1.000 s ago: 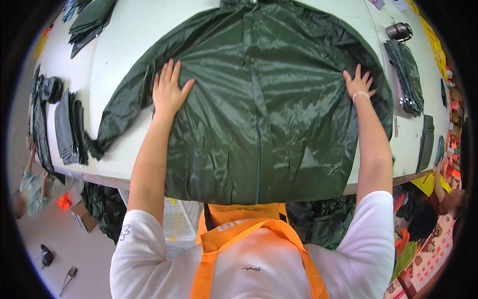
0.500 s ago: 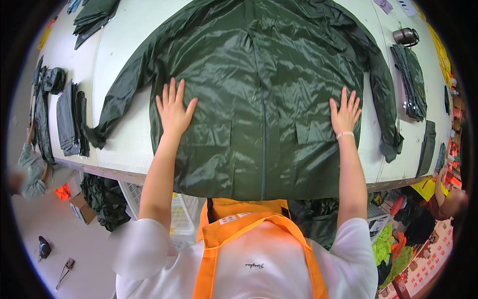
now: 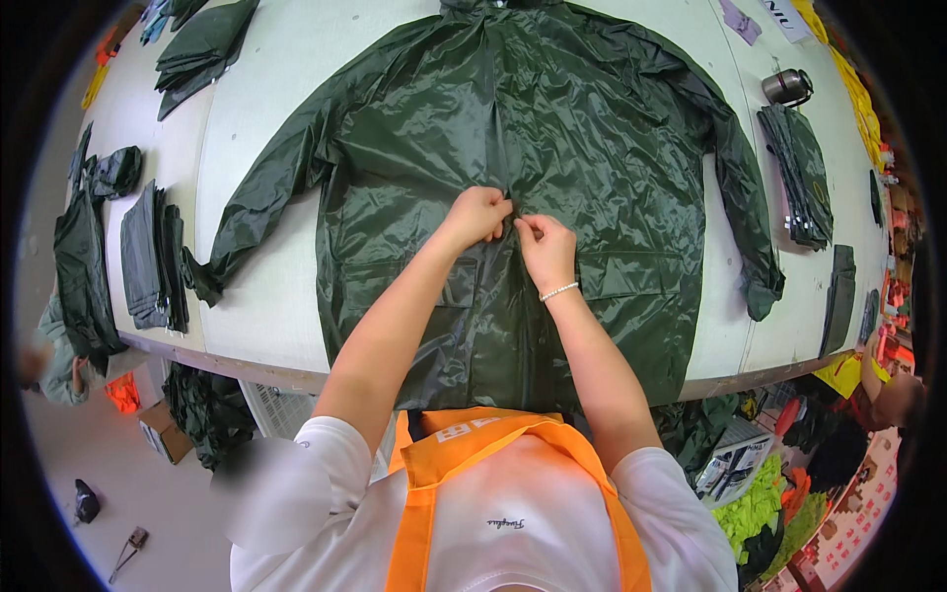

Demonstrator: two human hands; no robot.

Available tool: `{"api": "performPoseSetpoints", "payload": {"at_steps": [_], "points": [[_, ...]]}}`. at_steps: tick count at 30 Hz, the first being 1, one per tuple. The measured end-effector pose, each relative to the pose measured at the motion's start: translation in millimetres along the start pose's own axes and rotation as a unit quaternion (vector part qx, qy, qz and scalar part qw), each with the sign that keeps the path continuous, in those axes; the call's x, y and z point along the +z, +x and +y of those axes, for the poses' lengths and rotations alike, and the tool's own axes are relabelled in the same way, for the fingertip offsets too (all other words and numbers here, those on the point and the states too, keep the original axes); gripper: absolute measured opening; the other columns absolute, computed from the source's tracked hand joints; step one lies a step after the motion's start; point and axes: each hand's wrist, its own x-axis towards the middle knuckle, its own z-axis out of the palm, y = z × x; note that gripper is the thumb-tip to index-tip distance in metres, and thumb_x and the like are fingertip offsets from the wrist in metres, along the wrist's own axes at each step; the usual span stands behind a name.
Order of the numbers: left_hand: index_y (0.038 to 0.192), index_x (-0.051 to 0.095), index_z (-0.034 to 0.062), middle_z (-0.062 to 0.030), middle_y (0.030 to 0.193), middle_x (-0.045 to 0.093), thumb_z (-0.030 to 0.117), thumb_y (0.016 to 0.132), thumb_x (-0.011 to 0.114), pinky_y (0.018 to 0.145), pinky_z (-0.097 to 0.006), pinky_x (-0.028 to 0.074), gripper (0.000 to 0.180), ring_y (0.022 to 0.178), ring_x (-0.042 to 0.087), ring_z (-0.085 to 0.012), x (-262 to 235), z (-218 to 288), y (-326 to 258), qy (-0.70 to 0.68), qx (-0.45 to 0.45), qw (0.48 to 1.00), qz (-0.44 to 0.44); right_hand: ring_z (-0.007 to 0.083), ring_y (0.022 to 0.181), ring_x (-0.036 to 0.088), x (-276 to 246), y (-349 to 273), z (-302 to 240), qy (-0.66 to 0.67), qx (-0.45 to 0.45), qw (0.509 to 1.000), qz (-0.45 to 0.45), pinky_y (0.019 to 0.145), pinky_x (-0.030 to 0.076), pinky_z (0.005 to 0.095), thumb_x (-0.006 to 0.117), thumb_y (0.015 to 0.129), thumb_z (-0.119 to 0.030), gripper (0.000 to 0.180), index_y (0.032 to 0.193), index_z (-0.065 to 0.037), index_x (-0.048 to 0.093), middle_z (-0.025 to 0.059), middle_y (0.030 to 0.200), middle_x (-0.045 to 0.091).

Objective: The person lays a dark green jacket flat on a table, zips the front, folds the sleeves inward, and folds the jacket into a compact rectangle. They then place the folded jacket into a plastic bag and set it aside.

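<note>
Both hands are at the front of a glossy dark-green long-sleeved jacket, spread on the white tabletop beneath the grip. Left hand: fingers curled, tips closed on cloth at the front closure strip. Right hand: thumb and forefinger pinched together, apparently on the strip's edge; exact fold held too small to make out.

Key relation: strip's long axis runs away from the wearer, collar beyond the grip, hem on the near side. Left hand nearer the collar, right nearer the hem; tips just beside each other, about equally close to the strip. Sleeves spread out either side of the grip.
</note>
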Motion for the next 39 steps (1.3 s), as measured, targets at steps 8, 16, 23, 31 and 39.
{"api": "performPoseSetpoints", "payload": {"at_steps": [8, 16, 23, 31, 39], "points": [[0.086, 0.051, 0.0034, -0.0072, 0.056, 0.056, 0.023, 0.097, 0.040, 0.040, -0.025, 0.041, 0.025, 0.044, 0.053, -0.0149, -3, -18, -5, -0.196, 0.023, 0.980, -0.033, 0.0127, 0.055, 0.057, 14, 1, -11, 0.056, 0.047, 0.997, -0.014, 0.055, 0.047, 0.0263, 0.074, 0.075, -0.010, 0.018, 0.080, 0.004, 0.064, 0.0088, 0.069, 0.063], [0.113, 0.051, 0.0027, -0.0163, 0.089, 0.064, 0.022, 0.093, 0.052, 0.072, -0.040, 0.049, 0.028, 0.081, 0.063, -0.0275, 27, -15, -62, 0.147, 0.192, 0.949, 0.202, 0.0201, 0.073, 0.063, -2, -8, 1, 0.022, 0.032, 0.998, -0.040, 0.067, 0.049, 0.0310, 0.065, 0.085, -0.016, 0.021, 0.097, 0.002, 0.063, 0.0153, 0.088, 0.065], [0.140, 0.041, 0.0213, -0.0075, 0.151, 0.027, 0.041, 0.083, 0.062, 0.109, -0.056, 0.016, 0.064, 0.139, 0.022, -0.0333, 48, -80, -168, 0.445, 0.159, 0.870, 0.141, 0.0374, 0.139, 0.019, -83, -114, 51, -0.382, -0.058, 0.921, -0.050, 0.110, 0.013, 0.0566, 0.055, 0.090, -0.035, 0.064, 0.145, -0.013, 0.031, 0.0169, 0.152, 0.021], [0.129, 0.052, 0.0164, -0.0077, 0.144, 0.038, 0.039, 0.083, 0.063, 0.107, -0.052, 0.023, 0.052, 0.131, 0.034, -0.0313, 32, -52, -106, 0.452, 0.220, 0.825, 0.259, 0.0376, 0.136, 0.025, -69, -47, 53, -0.393, -0.104, 0.913, 0.036, 0.108, 0.021, 0.0536, 0.060, 0.087, -0.036, 0.059, 0.138, -0.013, 0.041, 0.0186, 0.147, 0.031], [0.067, 0.064, 0.0017, -0.0169, 0.071, 0.065, 0.039, 0.078, 0.067, 0.059, -0.043, 0.050, 0.039, 0.069, 0.064, -0.0333, 68, -33, -101, 0.319, 0.006, 0.942, 0.103, 0.0253, 0.066, 0.059, -39, -119, 11, 0.040, 0.077, 0.996, -0.021, 0.062, 0.047, 0.0321, 0.068, 0.077, -0.007, 0.015, 0.088, 0.001, 0.063, 0.0111, 0.075, 0.060]]}}
